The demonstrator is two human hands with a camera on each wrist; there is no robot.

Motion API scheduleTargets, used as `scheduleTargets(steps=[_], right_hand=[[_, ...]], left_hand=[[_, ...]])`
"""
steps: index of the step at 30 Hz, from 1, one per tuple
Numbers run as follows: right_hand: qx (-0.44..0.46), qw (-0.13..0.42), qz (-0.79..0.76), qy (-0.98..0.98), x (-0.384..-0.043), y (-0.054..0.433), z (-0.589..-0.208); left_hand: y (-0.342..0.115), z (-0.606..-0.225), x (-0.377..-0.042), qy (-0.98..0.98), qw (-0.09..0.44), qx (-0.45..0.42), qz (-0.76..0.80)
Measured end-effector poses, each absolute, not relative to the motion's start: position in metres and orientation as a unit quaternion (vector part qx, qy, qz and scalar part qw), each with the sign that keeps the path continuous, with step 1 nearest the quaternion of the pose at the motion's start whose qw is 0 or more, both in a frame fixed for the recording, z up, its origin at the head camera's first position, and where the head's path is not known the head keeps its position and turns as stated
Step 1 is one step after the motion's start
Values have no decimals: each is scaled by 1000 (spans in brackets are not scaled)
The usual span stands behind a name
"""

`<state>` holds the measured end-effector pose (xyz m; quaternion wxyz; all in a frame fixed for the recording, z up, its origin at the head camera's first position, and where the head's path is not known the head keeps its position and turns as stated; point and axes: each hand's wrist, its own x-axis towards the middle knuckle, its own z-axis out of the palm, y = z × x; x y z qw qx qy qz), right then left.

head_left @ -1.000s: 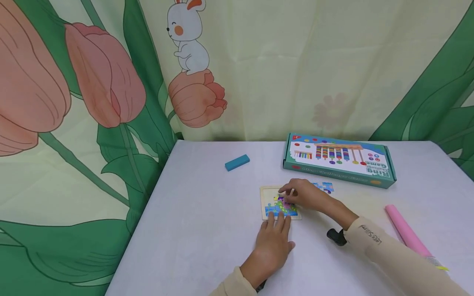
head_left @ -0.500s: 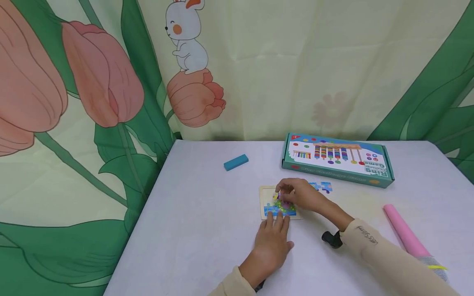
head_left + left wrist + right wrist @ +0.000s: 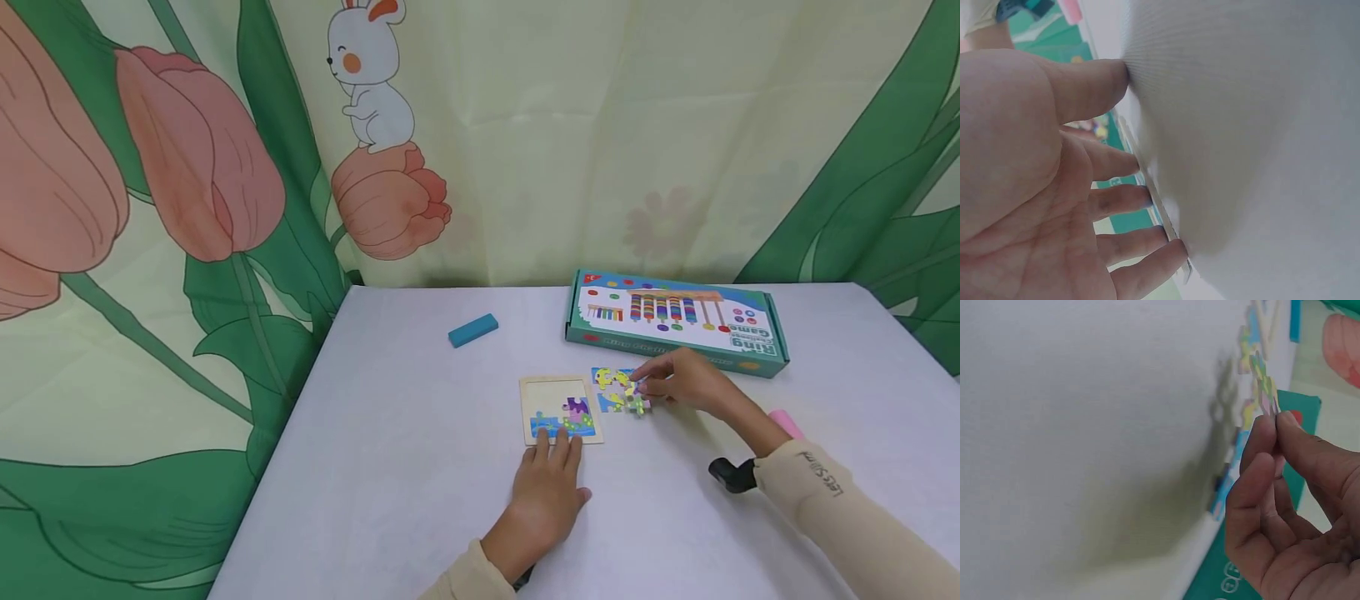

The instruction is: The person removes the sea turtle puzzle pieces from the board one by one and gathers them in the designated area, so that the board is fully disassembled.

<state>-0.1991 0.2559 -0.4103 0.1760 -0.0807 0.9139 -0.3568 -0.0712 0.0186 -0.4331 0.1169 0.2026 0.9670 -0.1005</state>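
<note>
A wooden puzzle tray [image 3: 542, 394] lies on the table, with joined blue, green and purple pieces along its lower part. The straight fingers of my left hand [image 3: 546, 496] rest on its near edge; in the left wrist view the fingertips [image 3: 1159, 234] touch the edge from this side. To the right of the tray, my right hand [image 3: 686, 383] pinches a green and pink jigsaw piece [image 3: 1264, 381] between thumb and fingers, slightly raised off the table. Loose jigsaw pieces [image 3: 603, 379], blue and yellow, lie beneath and beside it, partly hidden by the fingers.
A green "Ring Challenge Game" box [image 3: 675, 325] lies behind the right hand. A blue block [image 3: 473, 331] is at the back left. The right forearm mostly hides a pink rolled object [image 3: 786, 423]. A printed curtain [image 3: 525, 167] hangs behind the table.
My right hand has moved right, off the tray to the loose pieces, carrying a jigsaw piece. Yellow-green pieces seen in the tray's middle are gone from there. The left hand stays put.
</note>
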Motion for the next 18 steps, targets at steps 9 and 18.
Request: scheduleTargets(steps=[9, 18], right_hand=[[-103, 119, -302, 940, -197, 250, -423], [-177, 77, -277, 941, -192, 223, -430]], left_hand=[[20, -432, -71, 966, 111, 207, -106], [20, -435, -73, 964, 127, 204, -116]])
